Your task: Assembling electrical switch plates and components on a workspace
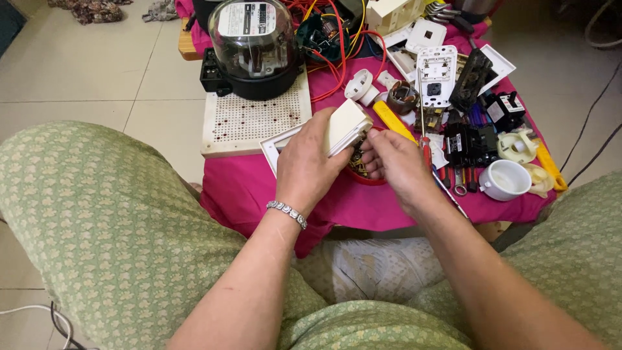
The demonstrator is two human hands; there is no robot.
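Here, left hand [310, 165] w/ a beaded bracelet [287, 212] on the wrist has its grip closed on a cream-white switch box [346, 124], held tilted just above the near edge of the pink-covered surface [259, 188]. Right hand [396, 163] is beside it, fingers [372, 148] curled at the box's underside and over a small red bowl [364, 175] of brass bits; whether that grip pinches anything, cannot tell, as the fingertips are hidden by the box. A white frame plate [277, 144] lies flat under/behind the left hand. A red-handled screwdriver [424, 146] lies just right of the right hand, w/ a yellow tool [392, 120] behind it. Further back: a glass-domed meter [254, 45] on a perforated board [256, 116], red wires [337, 65], a white switch module [435, 74], black breakers [470, 142]. At right, a white cup-shaped part [504, 179] near the surface's edge. Knees in green patterned fabric [97, 220] frame the view, and a pale sneaker [376, 266] shows on the floor between them.
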